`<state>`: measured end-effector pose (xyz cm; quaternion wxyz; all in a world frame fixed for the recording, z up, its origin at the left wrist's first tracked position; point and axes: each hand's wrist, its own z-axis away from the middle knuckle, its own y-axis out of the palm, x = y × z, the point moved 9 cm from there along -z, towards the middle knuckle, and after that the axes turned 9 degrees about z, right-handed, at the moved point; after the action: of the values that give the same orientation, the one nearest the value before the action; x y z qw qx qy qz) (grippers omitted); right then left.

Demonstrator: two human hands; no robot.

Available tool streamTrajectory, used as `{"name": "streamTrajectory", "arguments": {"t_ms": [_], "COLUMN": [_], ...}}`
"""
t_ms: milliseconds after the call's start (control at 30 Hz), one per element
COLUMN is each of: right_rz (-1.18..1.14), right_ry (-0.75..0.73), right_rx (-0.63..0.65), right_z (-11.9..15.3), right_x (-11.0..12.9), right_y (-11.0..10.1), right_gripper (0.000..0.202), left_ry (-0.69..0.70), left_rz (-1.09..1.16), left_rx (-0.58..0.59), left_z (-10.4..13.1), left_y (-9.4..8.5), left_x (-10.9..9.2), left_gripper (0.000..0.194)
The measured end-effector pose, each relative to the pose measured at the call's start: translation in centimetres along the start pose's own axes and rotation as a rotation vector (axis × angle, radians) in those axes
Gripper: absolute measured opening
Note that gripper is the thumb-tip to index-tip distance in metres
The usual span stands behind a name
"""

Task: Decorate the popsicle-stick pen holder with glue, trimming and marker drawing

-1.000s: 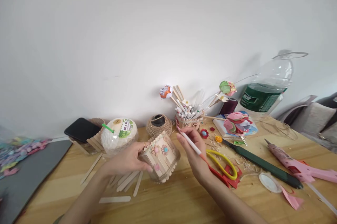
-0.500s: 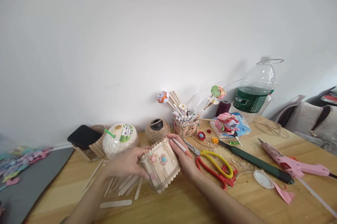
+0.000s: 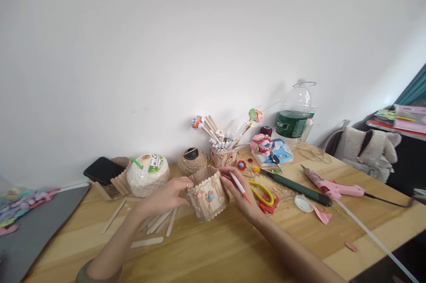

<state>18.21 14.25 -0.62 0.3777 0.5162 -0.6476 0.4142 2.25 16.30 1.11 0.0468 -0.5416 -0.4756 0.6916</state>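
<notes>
A small popsicle-stick box (image 3: 213, 196) with pink and blue flowers on its side is held tilted above the wooden table (image 3: 239, 247), its open top showing. My left hand (image 3: 171, 194) grips its left side, with a ring on one finger. On the right side of the box is my right hand (image 3: 241, 192), which also has a white and orange pen (image 3: 240, 187) tucked between its fingers. Both hands are closed, the fingertips partly hidden by the box. Loose sticks (image 3: 161, 222) lie beneath my left hand.
Behind stand a wrapped coconut (image 3: 148, 175), a twine ball (image 3: 192, 160), a pen holder (image 3: 223, 157) and a large bottle (image 3: 293, 119). To the right lie yellow-handled scissors (image 3: 262, 193), a dark green tool (image 3: 299, 189) and a pink glue gun (image 3: 333, 187). A phone (image 3: 104, 170) rests at the left.
The camera view has swung right, shifting the table items leftward. The box has been turned more upright, so its opening now shows. Both hands still hold it.
</notes>
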Motion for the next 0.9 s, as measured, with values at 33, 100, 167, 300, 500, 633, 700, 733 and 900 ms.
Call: {"name": "streamTrajectory", "arguments": {"t_ms": [33,100,167,300,500,633,700,733,900], "right_rz": [0.02,0.055,0.078,0.105,0.084,0.056,0.049,0.046,0.036], "right_ry": [0.005,0.031,0.072,0.145,0.19,0.205,0.203,0.2,0.171], "right_rx": [-0.017,-0.055,-0.085,-0.102,-0.112,-0.099,-0.095,-0.093,-0.118], "right_z": [0.5,1.6,2.8,4.8,5.4,5.3,5.3,5.3,5.2], "right_x": [0.0,-0.1,-0.6,-1.5,-2.0,-1.8,-1.6,-1.5,-1.2], "right_y": [-0.6,-1.9,-3.0,-3.9,-3.5,-3.0,-2.9,-2.8,-3.2], "right_gripper": [0.022,0.025,0.031,0.041,0.04,0.042,0.042,0.042,0.044], "left_ry": [0.014,0.045,0.077,0.121,0.175,0.221,0.246,0.26,0.38], "left_rz": [-0.026,-0.08,-0.136,-0.245,-0.342,-0.352,-0.347,-0.343,-0.3], "left_rx": [0.002,0.008,0.013,0.011,-0.032,-0.119,-0.176,-0.21,-0.467], "left_z": [0.0,0.0,-0.1,-0.2,0.3,0.7,0.8,0.9,3.3], "left_y": [0.2,0.5,0.9,1.6,1.5,0.6,0.1,-0.2,-2.7], "left_x": [-0.2,-0.5,-0.6,-0.3,-0.9,-1.5,-1.9,-2.3,-5.6], "left_gripper": [0.006,0.008,0.013,0.023,0.042,0.051,0.052,0.051,0.037]}}
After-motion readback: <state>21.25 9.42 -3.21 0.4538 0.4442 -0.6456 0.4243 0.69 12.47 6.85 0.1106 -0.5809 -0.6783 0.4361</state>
